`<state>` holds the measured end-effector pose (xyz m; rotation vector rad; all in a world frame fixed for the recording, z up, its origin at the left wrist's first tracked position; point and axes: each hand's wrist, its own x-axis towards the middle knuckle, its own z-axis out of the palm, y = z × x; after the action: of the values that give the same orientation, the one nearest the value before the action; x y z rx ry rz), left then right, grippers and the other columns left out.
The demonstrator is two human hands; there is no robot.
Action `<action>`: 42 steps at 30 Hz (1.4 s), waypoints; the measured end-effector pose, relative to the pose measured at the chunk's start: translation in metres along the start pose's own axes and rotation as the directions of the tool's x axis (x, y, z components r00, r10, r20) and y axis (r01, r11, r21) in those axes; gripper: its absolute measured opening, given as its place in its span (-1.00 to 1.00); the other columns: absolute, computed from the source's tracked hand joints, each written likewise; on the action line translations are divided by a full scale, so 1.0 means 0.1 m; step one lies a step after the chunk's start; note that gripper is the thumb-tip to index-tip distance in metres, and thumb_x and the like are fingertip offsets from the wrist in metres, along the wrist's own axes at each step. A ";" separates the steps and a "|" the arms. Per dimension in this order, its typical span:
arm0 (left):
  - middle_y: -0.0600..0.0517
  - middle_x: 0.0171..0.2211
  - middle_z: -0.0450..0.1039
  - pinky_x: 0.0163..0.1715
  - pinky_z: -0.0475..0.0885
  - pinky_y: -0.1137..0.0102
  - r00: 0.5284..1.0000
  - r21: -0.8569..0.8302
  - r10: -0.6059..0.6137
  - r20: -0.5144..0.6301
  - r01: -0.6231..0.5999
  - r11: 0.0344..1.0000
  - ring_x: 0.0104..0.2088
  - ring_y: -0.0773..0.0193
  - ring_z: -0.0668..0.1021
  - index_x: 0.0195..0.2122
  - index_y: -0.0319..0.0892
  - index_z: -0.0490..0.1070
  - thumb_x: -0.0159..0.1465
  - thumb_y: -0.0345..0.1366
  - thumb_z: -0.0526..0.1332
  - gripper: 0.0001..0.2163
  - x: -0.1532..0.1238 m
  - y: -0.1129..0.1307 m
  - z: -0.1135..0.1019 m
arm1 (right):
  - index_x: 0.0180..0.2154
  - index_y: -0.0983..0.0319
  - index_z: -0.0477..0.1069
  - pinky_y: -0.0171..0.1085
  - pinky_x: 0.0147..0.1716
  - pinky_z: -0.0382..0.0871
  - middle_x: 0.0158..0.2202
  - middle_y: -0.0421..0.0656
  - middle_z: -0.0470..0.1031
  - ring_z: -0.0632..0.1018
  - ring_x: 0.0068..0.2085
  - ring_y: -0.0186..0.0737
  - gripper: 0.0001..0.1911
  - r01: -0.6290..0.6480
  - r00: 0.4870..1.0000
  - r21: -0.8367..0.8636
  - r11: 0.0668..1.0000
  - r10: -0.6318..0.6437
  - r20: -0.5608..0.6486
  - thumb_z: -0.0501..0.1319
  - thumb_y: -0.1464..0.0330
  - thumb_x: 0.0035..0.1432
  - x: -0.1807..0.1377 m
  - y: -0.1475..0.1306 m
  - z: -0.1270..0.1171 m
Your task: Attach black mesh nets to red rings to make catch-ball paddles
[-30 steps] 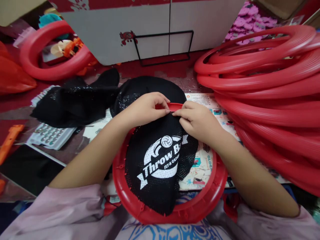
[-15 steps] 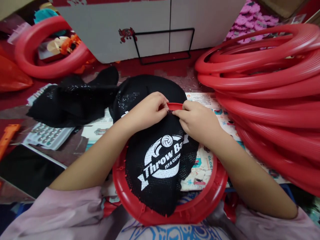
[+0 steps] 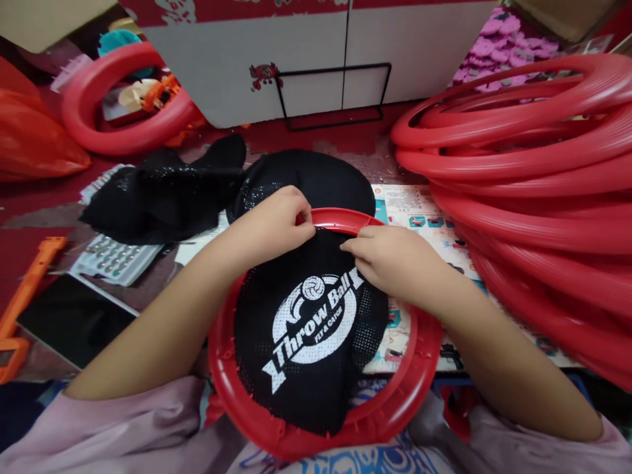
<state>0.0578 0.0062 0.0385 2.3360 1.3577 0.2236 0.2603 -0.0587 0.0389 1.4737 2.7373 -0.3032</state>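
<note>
A red plastic ring (image 3: 230,388) with small pegs along its inner side leans toward my body. Across its opening lies a black mesh cloth (image 3: 257,329), printed in white with "Throw Ball Fly & Catch". My left hand (image 3: 284,220) is closed in a pinch on the cloth's edge at the ring's far rim. To its right, my right hand (image 3: 390,260) has its fingers bent together over the cloth and rim; its thumb and index tip meet near the cloth's upper edge. The cloth leaves a gap at the ring's right side.
Red rings (image 3: 503,164) are piled high on the right. Black cloths (image 3: 168,191) lie at left, beside a compartment box of small metal parts (image 3: 116,260). Beyond the ring are another black round piece (image 3: 316,174), a wire stand (image 3: 336,122) and a white panel (image 3: 306,46).
My hands have moved apart, baring more of the far rim between them. The cloth lies flatter and more of its print shows. The ring sits slightly further left and nearer my body.
</note>
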 end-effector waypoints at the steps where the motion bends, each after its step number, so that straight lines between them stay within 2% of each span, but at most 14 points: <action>1: -0.05 -0.27 0.40 -0.20 0.42 0.24 1.000 0.042 -0.013 0.014 0.012 0.999 -0.30 0.19 0.49 -0.45 -0.21 0.44 0.09 -0.36 0.11 -0.88 0.00 0.01 -0.02 | -0.06 0.21 0.54 -0.24 -0.40 0.17 -0.21 -0.09 0.58 0.56 -0.23 -0.13 -0.68 0.001 1.000 0.003 1.000 -0.001 0.015 0.09 0.48 0.25 0.00 -0.01 0.00; 4: -0.05 -0.23 0.42 -0.16 0.42 0.22 0.999 0.093 0.020 0.044 -0.024 0.995 -0.24 0.15 0.50 -0.28 -0.20 0.47 0.12 -0.36 0.09 -0.80 0.05 0.05 -0.06 | -0.14 0.25 0.54 -0.24 -0.40 0.24 -0.21 -0.06 0.59 0.59 -0.20 -0.07 -0.72 -0.043 0.999 -0.025 0.999 0.043 0.002 0.05 0.44 0.28 0.02 -0.06 -0.01; 8: -0.05 -0.15 0.47 -0.05 0.41 0.24 0.991 -0.044 0.126 0.048 -0.124 0.991 -0.14 0.15 0.52 -0.24 -0.20 0.46 0.13 -0.35 0.10 -0.78 0.12 0.09 -0.02 | -0.28 0.34 0.54 -0.24 -0.45 0.31 -0.33 0.07 0.59 0.61 -0.31 -0.02 -0.72 -0.254 0.960 -0.077 0.964 0.261 0.101 0.10 0.34 0.30 0.02 -0.16 -0.01; 10: -0.08 -0.10 0.47 0.01 0.39 0.23 0.983 -0.101 0.176 0.047 -0.171 0.980 -0.09 0.15 0.52 -0.24 -0.21 0.46 0.16 -0.31 0.10 -0.80 0.12 0.08 0.00 | -0.30 0.37 0.55 -0.24 -0.46 0.33 -0.32 0.12 0.59 0.62 -0.31 0.00 -0.73 -0.302 0.938 -0.090 0.949 0.312 0.150 0.15 0.33 0.28 0.02 -0.20 -0.01; 14: -0.11 -0.08 0.47 0.01 0.39 0.20 0.978 -0.093 0.195 0.077 -0.188 0.978 -0.07 0.11 0.52 -0.27 -0.23 0.46 0.20 -0.23 0.11 -0.78 0.09 0.06 -0.03 | -0.31 0.34 0.56 -0.25 -0.46 0.33 -0.27 0.09 0.60 0.63 -0.26 0.01 -0.77 -0.292 0.935 -0.075 0.953 0.301 0.189 0.15 0.40 0.27 0.03 -0.26 -0.01; 18: -0.09 -0.11 0.45 -0.02 0.41 0.20 0.982 -0.044 0.157 0.108 -0.153 0.987 -0.12 0.11 0.53 -0.27 -0.22 0.48 0.20 -0.22 0.13 -0.78 0.08 0.05 -0.08 | -0.36 0.32 0.54 -0.28 -0.51 0.23 -0.30 0.03 0.60 0.63 -0.27 -0.02 -0.76 -0.280 0.939 -0.058 0.958 0.286 0.190 0.10 0.49 0.24 0.04 -0.27 0.00; 22: -0.08 -0.17 0.41 -0.07 0.42 0.19 0.991 -0.007 0.113 0.072 -0.113 0.994 -0.17 0.11 0.52 -0.27 -0.22 0.51 0.22 -0.23 0.12 -0.78 0.07 0.03 -0.04 | -0.31 0.28 0.48 -0.28 -0.50 0.12 -0.29 -0.04 0.58 0.57 -0.30 -0.13 -0.83 -0.240 0.966 0.006 0.971 0.239 0.099 0.10 0.48 0.20 0.02 -0.22 0.00; 25: -0.10 -0.16 0.40 -0.04 0.41 0.19 0.990 -0.070 0.138 -0.004 -0.138 0.988 -0.15 0.13 0.51 -0.26 -0.23 0.50 0.25 -0.23 0.10 -0.76 0.04 -0.01 0.03 | -0.36 0.27 0.43 -0.30 -0.49 0.09 -0.45 -0.18 0.50 0.47 -0.42 -0.26 -0.91 -0.210 0.977 0.233 0.950 0.214 0.010 0.17 0.50 0.04 -0.02 -0.13 -0.01; 28: -0.13 -0.09 0.44 0.04 0.39 0.20 0.982 -0.182 0.168 -0.083 -0.181 0.967 -0.06 0.13 0.51 -0.26 -0.25 0.50 0.25 -0.24 0.10 -0.77 0.00 -0.06 0.07 | -0.28 0.26 0.43 -0.37 -0.47 0.16 -0.48 -0.28 0.43 0.40 -0.46 -0.37 -0.80 -0.099 0.978 0.518 0.849 0.180 -0.108 0.16 0.53 -0.02 -0.04 -0.03 0.00; 31: -0.11 -0.04 0.47 0.08 0.37 0.18 0.983 -0.242 0.166 -0.084 -0.182 0.953 -0.04 0.12 0.53 -0.30 -0.23 0.54 0.24 -0.23 0.14 -0.77 -0.03 -0.11 0.05 | -0.13 0.23 0.47 -0.40 -0.44 0.23 -0.45 -0.31 0.45 0.42 -0.46 -0.40 -0.72 0.031 0.973 0.672 0.740 0.131 -0.189 0.16 0.48 0.09 -0.03 0.01 0.04; 33: -0.09 -0.01 0.48 0.08 0.38 0.16 0.984 -0.274 0.169 -0.052 -0.177 0.945 -0.03 0.09 0.54 -0.32 -0.20 0.57 0.21 -0.20 0.19 -0.78 -0.05 -0.13 0.02 | -0.14 0.23 0.52 -0.39 -0.40 0.29 -0.40 -0.27 0.54 0.47 -0.42 -0.39 -0.73 0.096 0.967 0.672 0.734 0.091 -0.237 0.13 0.47 0.16 -0.01 0.02 0.08; 37: -0.09 0.03 0.47 0.08 0.38 0.19 0.988 -0.331 0.144 -0.052 -0.153 0.931 0.01 0.10 0.52 -0.35 -0.17 0.60 0.13 -0.18 0.28 -0.81 -0.06 -0.16 0.02 | -0.16 0.29 0.59 -0.35 -0.22 0.36 -0.24 -0.14 0.64 0.58 -0.24 -0.29 -0.64 0.220 0.907 0.470 0.855 -0.003 -0.421 0.08 0.59 0.14 0.02 0.02 0.13; 39: -0.07 0.00 0.49 0.08 0.37 0.21 0.988 -0.328 0.131 -0.088 -0.153 0.932 -0.01 0.12 0.53 -0.40 -0.17 0.59 0.13 -0.19 0.29 -0.83 -0.06 -0.16 0.05 | -0.14 0.33 0.60 -0.33 -0.22 0.38 -0.26 -0.10 0.64 0.58 -0.24 -0.25 -0.66 0.222 0.874 0.376 0.900 -0.013 -0.485 0.11 0.59 0.14 0.02 0.03 0.15; 42: -0.05 -0.05 0.52 0.06 0.37 0.22 0.981 -0.333 0.128 -0.148 -0.171 0.927 -0.05 0.14 0.55 -0.43 -0.18 0.57 0.13 -0.22 0.29 -0.86 -0.05 -0.16 0.11 | -0.15 0.34 0.61 -0.31 -0.26 0.38 -0.28 -0.07 0.64 0.59 -0.27 -0.21 -0.75 0.149 0.867 0.307 0.940 0.025 -0.498 0.20 0.53 0.17 0.02 0.04 0.16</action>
<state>0.0460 0.0059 0.0219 2.1543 1.0881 0.6118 0.2613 -0.0582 0.0225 1.7547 3.2784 -0.4755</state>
